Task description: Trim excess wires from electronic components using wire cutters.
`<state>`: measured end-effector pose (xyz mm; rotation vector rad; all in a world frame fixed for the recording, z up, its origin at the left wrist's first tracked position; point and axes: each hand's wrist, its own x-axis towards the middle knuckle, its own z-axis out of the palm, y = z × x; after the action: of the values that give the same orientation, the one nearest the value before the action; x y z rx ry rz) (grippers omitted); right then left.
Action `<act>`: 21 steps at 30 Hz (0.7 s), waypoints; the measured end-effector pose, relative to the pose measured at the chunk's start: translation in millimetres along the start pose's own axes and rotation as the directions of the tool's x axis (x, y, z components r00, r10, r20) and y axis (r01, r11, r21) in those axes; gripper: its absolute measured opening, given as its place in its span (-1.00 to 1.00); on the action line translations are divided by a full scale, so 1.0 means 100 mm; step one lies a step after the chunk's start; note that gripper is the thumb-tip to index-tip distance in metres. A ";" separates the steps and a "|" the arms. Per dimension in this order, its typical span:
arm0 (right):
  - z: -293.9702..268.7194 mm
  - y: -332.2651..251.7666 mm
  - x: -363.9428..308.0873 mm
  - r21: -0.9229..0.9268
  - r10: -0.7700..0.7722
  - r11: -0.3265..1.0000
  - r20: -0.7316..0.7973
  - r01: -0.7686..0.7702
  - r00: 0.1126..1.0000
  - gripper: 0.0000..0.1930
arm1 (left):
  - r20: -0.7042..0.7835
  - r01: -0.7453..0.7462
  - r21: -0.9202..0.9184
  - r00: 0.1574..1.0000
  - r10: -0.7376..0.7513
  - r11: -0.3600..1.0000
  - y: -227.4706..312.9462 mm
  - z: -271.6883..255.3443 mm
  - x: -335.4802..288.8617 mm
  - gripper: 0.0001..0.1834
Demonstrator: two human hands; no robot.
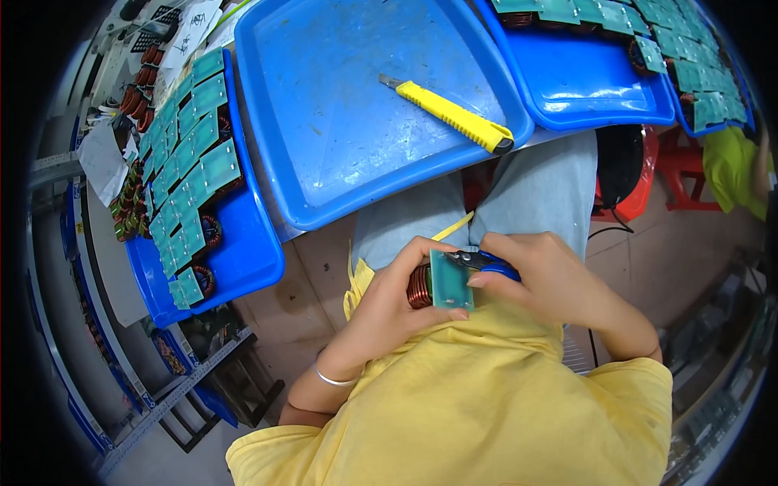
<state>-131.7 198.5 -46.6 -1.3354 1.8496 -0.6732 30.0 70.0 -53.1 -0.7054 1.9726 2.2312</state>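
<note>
My left hand [403,283] is closed around a copper-wound coil [420,287] fixed to a small green circuit board [450,283], its thumb along the board's lower edge. In my right hand [523,271] are side cutters [491,262] with blue handles and dark jaws. The jaws touch or nearly touch the upper part of the board; whether they grip a wire cannot be made out. Both hands are over my lap, on this side of the trays. A yellow utility knife [454,116] lies in the large blue tray [279,174], its blade end pointing to the far left.
To the left, a blue tray [258,267] holds rows of green boards with coils [194,166]. Another blue tray [592,97] with similar boards stands at the far right. A red stool [685,166] and a person's lime-green sleeve [728,166] show beyond. Metal shelving [174,405] is at lower left.
</note>
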 end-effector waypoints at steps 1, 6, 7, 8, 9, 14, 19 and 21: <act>-0.01 0.04 0.01 0.124 0.002 0.992 0.042 -0.007 0.999 -0.70 | 0.000 -0.003 0.001 1.000 0.003 1.000 -0.01 0.00 0.00 -0.42; -0.21 0.05 0.01 0.443 0.071 0.892 0.062 -0.091 0.996 -0.75 | 0.072 0.037 -0.623 0.997 0.010 0.782 -0.04 0.06 0.04 -0.38; -0.20 0.07 0.00 0.541 0.039 0.840 0.002 -0.034 0.999 -0.72 | 0.072 0.033 -0.615 0.997 0.014 0.788 -0.06 0.04 0.04 -0.38; -0.19 0.07 0.01 0.629 0.013 0.777 -0.061 0.028 0.998 -0.68 | 0.177 0.076 -0.693 0.982 0.067 0.717 -0.09 0.01 0.04 -0.35; -0.19 0.04 0.02 0.629 0.011 0.776 -0.071 0.036 0.997 -0.68 | 0.278 0.135 -0.757 0.952 0.128 0.640 -0.10 0.00 0.04 -0.32; -0.18 -0.17 0.12 0.659 -0.114 0.744 -0.038 0.111 0.993 -0.54 | 0.320 0.189 -0.820 0.934 0.160 0.540 -0.12 0.03 0.02 -0.26; -0.18 -0.28 0.13 0.548 -0.229 0.808 -0.047 0.217 0.972 -0.46 | 0.227 0.106 -0.797 0.965 0.131 0.595 -0.06 0.09 0.00 -0.07; -0.21 -0.30 0.12 0.464 -0.240 0.854 -0.049 0.235 0.970 -0.47 | 0.258 0.141 -0.783 0.960 0.111 0.606 -0.16 0.07 0.00 -0.08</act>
<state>-133.9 177.2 -14.4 -1.2395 1.3954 -1.1581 33.5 78.9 -67.4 -0.3826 0.7353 2.9660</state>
